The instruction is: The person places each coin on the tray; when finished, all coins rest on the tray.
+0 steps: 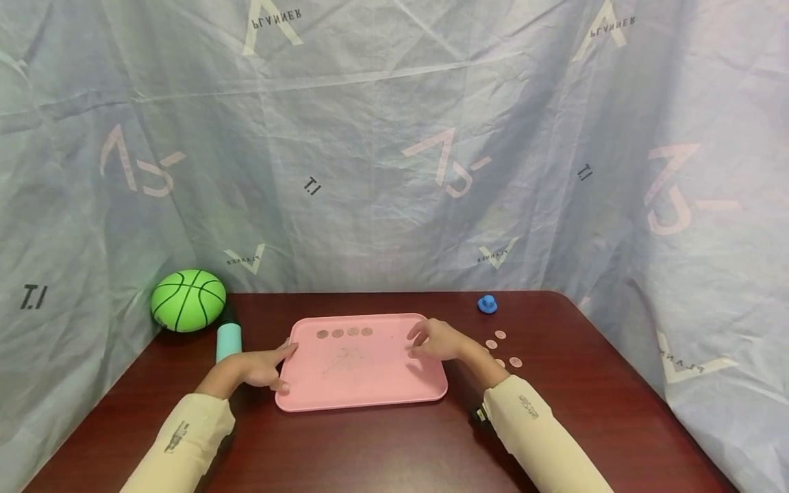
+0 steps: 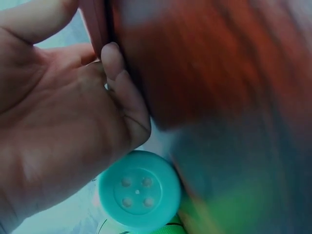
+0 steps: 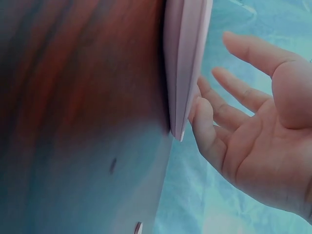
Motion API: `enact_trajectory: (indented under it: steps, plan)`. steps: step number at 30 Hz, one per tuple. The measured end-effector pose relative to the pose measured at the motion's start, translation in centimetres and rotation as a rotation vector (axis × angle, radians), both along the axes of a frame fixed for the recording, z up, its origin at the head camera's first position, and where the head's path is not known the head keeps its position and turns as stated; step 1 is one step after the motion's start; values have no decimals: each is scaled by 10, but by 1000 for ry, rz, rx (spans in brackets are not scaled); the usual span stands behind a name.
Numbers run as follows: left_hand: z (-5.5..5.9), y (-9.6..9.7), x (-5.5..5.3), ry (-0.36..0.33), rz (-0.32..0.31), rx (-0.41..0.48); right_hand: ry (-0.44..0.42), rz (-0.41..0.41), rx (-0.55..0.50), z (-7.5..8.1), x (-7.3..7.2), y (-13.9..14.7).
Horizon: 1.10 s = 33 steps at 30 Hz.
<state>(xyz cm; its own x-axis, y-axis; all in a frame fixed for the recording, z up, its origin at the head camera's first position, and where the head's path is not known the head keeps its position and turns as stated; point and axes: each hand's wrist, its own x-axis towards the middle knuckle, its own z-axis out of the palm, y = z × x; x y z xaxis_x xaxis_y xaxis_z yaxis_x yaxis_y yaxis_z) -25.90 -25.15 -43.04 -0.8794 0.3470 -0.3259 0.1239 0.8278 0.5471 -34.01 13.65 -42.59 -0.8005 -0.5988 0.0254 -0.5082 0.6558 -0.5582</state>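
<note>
A pink rectangular tray [image 1: 382, 383] lies on the dark red-brown table. Toward its far edge, several brownish coins [image 1: 337, 333] form a row, and faint scuff marks show near the middle. My left hand [image 1: 260, 368] grips the tray's left rim; in the left wrist view its curled fingers [image 2: 131, 107] meet the rim's side. Over the tray's right part hovers my right hand [image 1: 436, 340], fingers loosely bent and spread. No coin is visible in it in the right wrist view, where the fingers [image 3: 204, 122] are close beside the tray's edge [image 3: 187, 73].
Several loose coins [image 1: 516, 362] lie right of the tray, partly behind the right forearm. A blue rubber duck [image 1: 487, 305] sits behind them. On the left are a green basketball [image 1: 188, 300] and a turquoise cylinder [image 1: 229, 340] with a dark end. Grey printed cloth [image 1: 382, 226] hangs around the table.
</note>
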Motion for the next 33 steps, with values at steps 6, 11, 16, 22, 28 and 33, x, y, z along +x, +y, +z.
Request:
enact_trajectory:
  steps: [6,11,16,22,28,33]
  plan:
    - [0,-1,-1,-1,-30,-3,-23,13,-7,0,6,7]
    - [2,-3,0,1,-38,-7,-94,4,-29,2,10,12]
    - [5,-2,1,6,-8,7,-113,2,-32,3,11,16]
    - [9,5,3,-21,-1,-2,-83,-15,-10,6,14,22]
    - [13,12,4,12,15,-47,-173,-33,-3,10,19,28]
    - [10,8,5,68,21,-65,-228,-31,28,14,23,29]
